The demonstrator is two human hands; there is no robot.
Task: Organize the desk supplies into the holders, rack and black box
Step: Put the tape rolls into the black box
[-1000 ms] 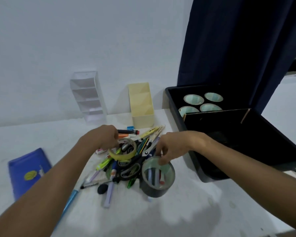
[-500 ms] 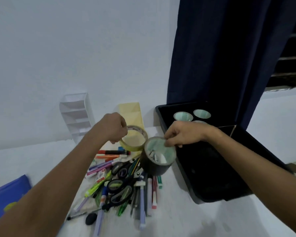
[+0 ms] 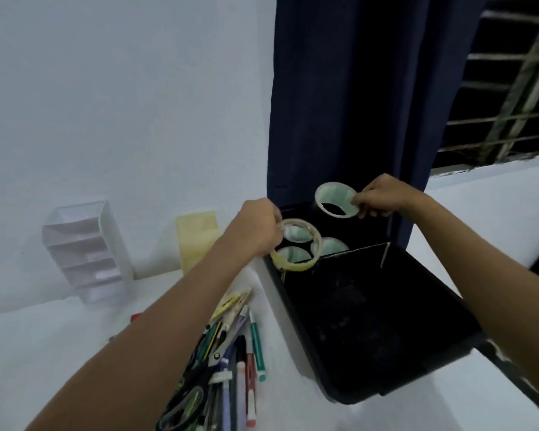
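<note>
Both tape rolls hang over the far compartment of the black box (image 3: 371, 353) — the left hand (image 3: 255, 231) pinching the yellowish roll (image 3: 296, 245), the right hand (image 3: 380, 197) pinching the dark roll (image 3: 335, 199) — not yet set down beside the rolls already inside. The pens and scissors (image 3: 221, 362) remain heaped near the table's front edge, the holders at the back seemingly unfilled. Half a second ago both rolls hung just above that heap.

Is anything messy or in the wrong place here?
Yes. The pens, markers and scissors lie in a jumbled heap on the table instead of in the holders. The white rack and yellow holder look empty. Both tape rolls are held above the black box, not dropped.
</note>
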